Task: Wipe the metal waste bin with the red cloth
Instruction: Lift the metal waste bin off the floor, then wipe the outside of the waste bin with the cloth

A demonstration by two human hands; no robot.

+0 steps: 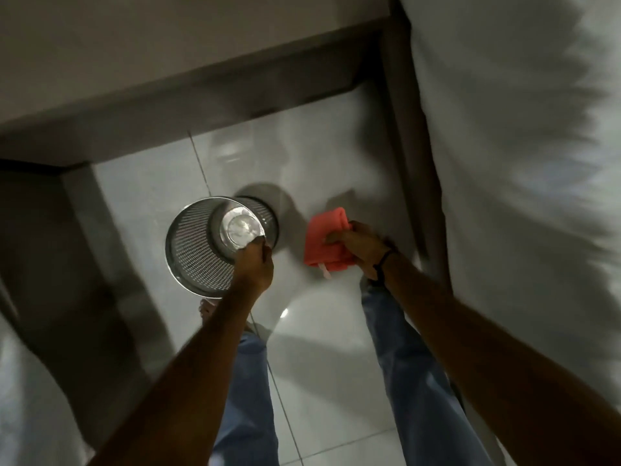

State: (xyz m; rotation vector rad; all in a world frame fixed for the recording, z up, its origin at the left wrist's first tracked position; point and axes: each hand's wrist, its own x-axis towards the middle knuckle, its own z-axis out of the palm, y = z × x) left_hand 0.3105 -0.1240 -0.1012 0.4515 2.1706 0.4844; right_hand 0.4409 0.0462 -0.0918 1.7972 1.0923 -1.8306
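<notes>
A perforated metal waste bin (195, 250) hangs above the tiled floor, tilted so that I look into its open mouth and see its shiny bottom. My left hand (253, 264) grips the bin's rim at its right side. A folded red cloth (324, 242) with a small white tag is held to the right of the bin, apart from it. My right hand (361, 248) is closed on the cloth's right edge. A dark band circles my right wrist.
Pale glossy floor tiles (319, 331) lie below, with my jeans-clad legs and a bare foot in view. A white bed or mattress (521, 163) with a dark frame runs along the right. A grey wall and skirting cross the top; dark furniture stands at left.
</notes>
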